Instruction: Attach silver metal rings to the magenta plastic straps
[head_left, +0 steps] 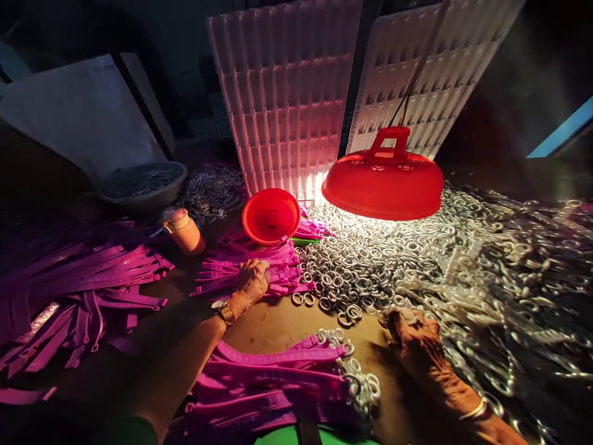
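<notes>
Magenta straps (285, 266) under left hand (252, 280), silvery rings (365, 259) beside right hand (414, 337), both grips unclear.

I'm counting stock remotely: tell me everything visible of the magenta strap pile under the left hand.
The magenta strap pile consists of narrow, flat bands, plastic or rubbery by their look, loosely stacked and lying roughly sideways on the brown table. The left hand is on it; whether it grips a strap is unclear. A red bowl sits at its far side, and loose grey rings lie by its right ends.
</notes>
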`<state>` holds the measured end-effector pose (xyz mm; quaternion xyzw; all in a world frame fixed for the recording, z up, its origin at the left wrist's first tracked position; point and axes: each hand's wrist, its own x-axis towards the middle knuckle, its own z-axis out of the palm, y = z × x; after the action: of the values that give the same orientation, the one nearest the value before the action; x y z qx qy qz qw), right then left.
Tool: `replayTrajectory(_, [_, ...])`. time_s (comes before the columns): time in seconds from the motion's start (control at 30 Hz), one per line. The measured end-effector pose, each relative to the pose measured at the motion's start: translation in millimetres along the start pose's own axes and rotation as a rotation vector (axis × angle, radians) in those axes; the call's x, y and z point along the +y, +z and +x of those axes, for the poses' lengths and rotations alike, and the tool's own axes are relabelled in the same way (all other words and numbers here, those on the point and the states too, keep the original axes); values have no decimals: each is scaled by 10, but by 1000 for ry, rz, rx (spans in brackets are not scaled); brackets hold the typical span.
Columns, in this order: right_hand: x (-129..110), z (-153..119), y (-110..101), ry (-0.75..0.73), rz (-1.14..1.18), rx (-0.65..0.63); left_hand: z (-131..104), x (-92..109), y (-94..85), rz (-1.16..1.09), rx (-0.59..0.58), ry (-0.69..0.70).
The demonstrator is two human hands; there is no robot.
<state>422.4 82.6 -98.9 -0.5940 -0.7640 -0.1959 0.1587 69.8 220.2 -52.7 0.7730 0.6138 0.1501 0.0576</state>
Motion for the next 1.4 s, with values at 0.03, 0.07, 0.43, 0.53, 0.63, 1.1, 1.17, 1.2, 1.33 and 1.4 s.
replayTrajectory(0.03, [2,-9,21,7,42,23,9,-6,2,9,-3,4])
replayTrajectory(0.07, [-1,-17,41,11,90,41,15,-14,2,17,-6,13])
replayTrajectory(0.43, [-350,228,134,3,463,85,-83,-67,58,13,140,161])
replayTrajectory(0.53, [-455,262,154,-10,480,66,-160,-75,37,16,156,173])
replayTrajectory(0.63, [-533,262,174,-23,465,46,-301,-93,28,23,169,224])
replayTrajectory(1.1, [-585,191,111,24,483,-53,-706,-42,130,-135,39,218])
replayTrajectory(1.17, [-576,182,155,26,487,-32,-675,-78,177,-125,36,217])
replayTrajectory(1.2, [-572,179,180,29,491,-30,-660,-100,204,-119,34,221])
replayTrajectory(1.33, [-565,181,245,50,489,-60,-607,-167,275,-110,17,250])
replayTrajectory(1.4, [-568,191,243,51,473,-57,-581,-163,260,-108,-2,252])
